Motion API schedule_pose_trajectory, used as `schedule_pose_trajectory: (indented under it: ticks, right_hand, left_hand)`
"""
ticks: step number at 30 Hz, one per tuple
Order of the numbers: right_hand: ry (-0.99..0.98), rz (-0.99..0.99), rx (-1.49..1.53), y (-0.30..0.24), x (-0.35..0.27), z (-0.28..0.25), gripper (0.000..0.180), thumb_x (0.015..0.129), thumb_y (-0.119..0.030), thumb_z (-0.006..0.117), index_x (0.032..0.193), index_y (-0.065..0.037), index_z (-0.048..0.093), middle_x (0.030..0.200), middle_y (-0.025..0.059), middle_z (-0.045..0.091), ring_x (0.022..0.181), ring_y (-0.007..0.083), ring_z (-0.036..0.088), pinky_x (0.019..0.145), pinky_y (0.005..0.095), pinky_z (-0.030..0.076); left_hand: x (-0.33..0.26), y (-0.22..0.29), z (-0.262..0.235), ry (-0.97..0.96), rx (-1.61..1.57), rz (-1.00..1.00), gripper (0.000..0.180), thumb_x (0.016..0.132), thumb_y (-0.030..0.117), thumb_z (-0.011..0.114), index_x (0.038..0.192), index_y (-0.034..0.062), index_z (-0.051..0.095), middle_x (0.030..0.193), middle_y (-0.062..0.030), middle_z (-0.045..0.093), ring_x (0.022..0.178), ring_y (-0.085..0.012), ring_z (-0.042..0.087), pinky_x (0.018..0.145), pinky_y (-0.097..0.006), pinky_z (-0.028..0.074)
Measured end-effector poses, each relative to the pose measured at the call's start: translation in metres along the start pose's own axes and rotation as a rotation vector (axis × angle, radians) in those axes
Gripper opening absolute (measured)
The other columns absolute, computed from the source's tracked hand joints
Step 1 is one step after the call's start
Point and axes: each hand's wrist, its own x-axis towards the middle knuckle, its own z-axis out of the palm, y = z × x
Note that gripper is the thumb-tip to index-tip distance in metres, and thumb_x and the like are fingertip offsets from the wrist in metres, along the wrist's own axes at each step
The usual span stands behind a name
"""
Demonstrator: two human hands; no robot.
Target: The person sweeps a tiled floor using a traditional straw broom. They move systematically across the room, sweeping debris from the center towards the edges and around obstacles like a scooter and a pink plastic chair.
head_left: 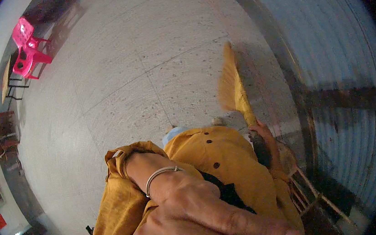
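Straw-yellow broom (pixel 232 83) bristles rest on the speckled floor (pixel 115 79) ahead-right; right hand (pixel 260 133) wraps closed around its handle end. Likely light, bristles soft and springy; best gripped at the handle. Left hand (pixel 203 217) close to camera, fingers loosely curled, empty.

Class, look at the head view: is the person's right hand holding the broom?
Yes. The right hand is closed around the handle end of the yellow broom, whose bristles fan out over the tiled floor.

Broom (pixel 233 87) on the floor (pixel 138 77), ahead of the person.
The right hand (pixel 263 139) grips behind the broom; the chair (pixel 27 49) stands far left; the wall (pixel 328 57) runs right of it.
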Motion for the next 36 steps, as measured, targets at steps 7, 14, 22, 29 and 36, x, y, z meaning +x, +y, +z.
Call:
schedule_pose_trajectory:
  ticks: [7,14,22,29,36]
  right_hand:
    - [0.236,-0.084,0.195,0.031,-0.067,-0.081,0.042,0.081,-0.013,0.061,0.120,-0.003,0.048,0.082,0.0069,0.059,0.075,0.0188,0.060,0.068,0.0309,0.049]
    - [0.444,-0.126,0.153,0.095,-0.034,-0.193,0.041,0.077,-0.015,0.063,0.114,-0.003,0.050,0.082,0.0069,0.059,0.075,0.0193,0.059,0.067,0.0324,0.048]
    - [0.316,-0.043,0.168,0.047,0.005,-0.230,0.040,0.072,-0.018,0.066,0.108,-0.003,0.053,0.081,0.0069,0.059,0.075,0.0199,0.058,0.066,0.0341,0.048]
    - [0.192,-0.088,-0.139,-0.022,0.091,-0.156,0.040,0.068,-0.020,0.069,0.102,-0.003,0.056,0.081,0.0069,0.058,0.075,0.0204,0.057,0.065,0.0356,0.047]
    - [0.120,-0.040,-0.661,-0.024,0.104,-0.038,0.070,0.062,-0.017,0.074,0.124,0.001,0.045,0.103,0.0098,0.060,0.084,0.0187,0.059,0.069,0.0332,0.048]
  left_hand:
    - [-0.001,-0.068,0.066,-0.079,-0.053,0.144,0.009,0.084,0.000,0.056,0.093,-0.0009,0.057,0.093,-0.0165,0.065,0.085,-0.0258,0.066,0.079,-0.040,0.055]
    - [-0.014,-0.055,0.099,-0.095,-0.077,-0.409,0.011,0.083,0.002,0.058,0.090,-0.0052,0.063,0.091,-0.0209,0.065,0.080,-0.0286,0.066,0.077,-0.039,0.055]
    - [-0.032,-0.038,0.093,-0.269,-0.024,-0.589,0.020,0.084,0.006,0.061,0.099,-0.0058,0.060,0.097,-0.0271,0.062,0.089,-0.0379,0.064,0.080,-0.051,0.051]
    - [-0.050,-0.026,0.110,-0.078,0.206,-0.437,0.014,0.085,0.011,0.061,0.085,-0.0030,0.063,0.083,-0.0218,0.065,0.074,-0.0323,0.066,0.067,-0.045,0.056]
    - [-0.053,-0.021,0.120,0.063,0.315,-0.370,0.026,0.085,0.018,0.062,0.066,-0.0001,0.063,0.065,-0.0126,0.063,0.053,-0.0203,0.061,0.049,-0.031,0.054]
